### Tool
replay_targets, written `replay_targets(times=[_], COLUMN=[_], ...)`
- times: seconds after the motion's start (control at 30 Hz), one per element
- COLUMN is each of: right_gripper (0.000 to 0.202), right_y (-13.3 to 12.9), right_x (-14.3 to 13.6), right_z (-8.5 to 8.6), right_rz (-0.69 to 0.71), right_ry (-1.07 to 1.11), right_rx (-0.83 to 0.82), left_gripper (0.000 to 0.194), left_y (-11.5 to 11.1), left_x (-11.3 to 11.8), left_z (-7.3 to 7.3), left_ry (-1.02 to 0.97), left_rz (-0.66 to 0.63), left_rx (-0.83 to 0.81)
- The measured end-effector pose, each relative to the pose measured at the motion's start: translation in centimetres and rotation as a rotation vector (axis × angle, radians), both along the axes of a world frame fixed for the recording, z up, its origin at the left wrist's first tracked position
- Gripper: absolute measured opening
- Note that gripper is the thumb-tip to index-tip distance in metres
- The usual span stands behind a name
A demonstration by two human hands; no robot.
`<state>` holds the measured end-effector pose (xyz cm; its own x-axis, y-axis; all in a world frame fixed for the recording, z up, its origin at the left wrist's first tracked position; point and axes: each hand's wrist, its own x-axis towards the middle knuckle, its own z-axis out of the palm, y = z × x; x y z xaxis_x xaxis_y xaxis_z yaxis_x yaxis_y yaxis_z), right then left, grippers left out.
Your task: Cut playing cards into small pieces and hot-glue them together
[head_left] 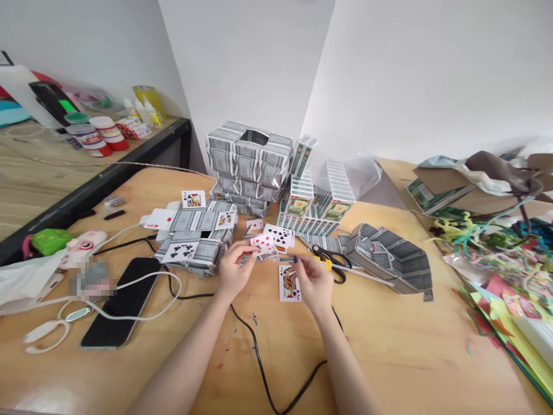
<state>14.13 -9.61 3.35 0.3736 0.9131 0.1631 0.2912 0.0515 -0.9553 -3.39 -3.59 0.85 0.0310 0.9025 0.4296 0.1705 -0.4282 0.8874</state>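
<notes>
My left hand [235, 266] is closed on a playing card [261, 244] with red diamonds, held between thumb and fingers above the table. To its right, my right hand [316, 282] is closed in a pinch; a small dark, narrow piece shows at its fingertips, too small to name. Under that hand a jack of spades [288, 285] lies face up. More loose cards, among them a spade card [280, 235], lie just beyond both hands. Left of my left hand is a low block [203, 222] built of folded grey-backed cards, with several face-up cards on it.
Behind stands a taller card structure [250, 155], beside stacked green card boxes [300, 202]. Black scissors [332, 259] and an open card-covered tray [389, 259] lie right. A phone [123, 302] and white cable are left; a black cable [254, 340] crosses the front. Colourful scraps [510, 311] fill the right edge.
</notes>
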Motion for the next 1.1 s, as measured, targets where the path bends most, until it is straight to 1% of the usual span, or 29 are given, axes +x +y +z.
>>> replay_targets(times=[0.07, 0.13, 0.17, 0.23, 0.3, 0.37, 0.47, 0.6, 0.7, 0.87, 1.0, 1.1], right_gripper=[0.025, 0.025, 0.025, 0.029, 0.035, 0.036, 0.027, 0.023, 0.023, 0.026, 0.027, 0.026], right_y=[-0.1, -0.1, -0.1, -0.2, -0.3, -0.5, -0.6, -0.6, -0.6, -0.5, -0.6, -0.6], right_x=[0.7, 1.4, 1.6, 2.0, 2.0, 1.8, 1.3, 0.8, 0.7, 0.7, 0.6, 0.6], right_z=[-0.1, -0.1, -0.1, -0.1, 0.0, 0.1, 0.2, 0.1, -0.1, -0.3, -0.3, -0.2], right_rz=[-0.071, -0.141, -0.155, -0.131, -0.059, 0.026, 0.095, 0.097, 0.092, 0.082, 0.071, 0.066], right_ry=[0.190, 0.321, 0.381, 0.507, 0.619, 0.692, 0.729, 0.715, 0.726, 0.753, 0.725, 0.698], right_rx=[0.007, 0.015, 0.016, 0.001, -0.044, -0.103, -0.160, -0.167, -0.168, -0.197, -0.216, -0.215], left_gripper=[0.009, 0.009, 0.009, 0.010, 0.010, 0.011, 0.012, 0.013, 0.012, 0.010, 0.009, 0.006], left_y=[0.0, -0.1, -0.2, -0.3, -0.4, -0.5, -0.6, -0.8, -0.9, -1.2, -1.6, -1.8], left_x=[0.1, 0.2, 0.3, 0.4, 0.6, 0.7, 0.9, 1.1, 1.3, 1.5, 1.8, 2.0], left_z=[0.0, 0.0, 0.1, 0.1, 0.1, 0.0, 0.1, 0.4, 0.2, 0.0, 0.6, 1.1], left_ry=[-0.007, -0.001, 0.003, 0.015, 0.031, 0.046, 0.058, 0.066, 0.041, -0.031, -0.113, -0.160], left_rz=[-0.017, -0.036, -0.047, -0.073, -0.087, -0.094, -0.119, -0.142, -0.161, -0.208, -0.239, -0.255], left_rx=[-0.009, -0.015, -0.016, -0.014, -0.003, 0.013, 0.028, 0.037, 0.027, -0.040, -0.106, -0.185])
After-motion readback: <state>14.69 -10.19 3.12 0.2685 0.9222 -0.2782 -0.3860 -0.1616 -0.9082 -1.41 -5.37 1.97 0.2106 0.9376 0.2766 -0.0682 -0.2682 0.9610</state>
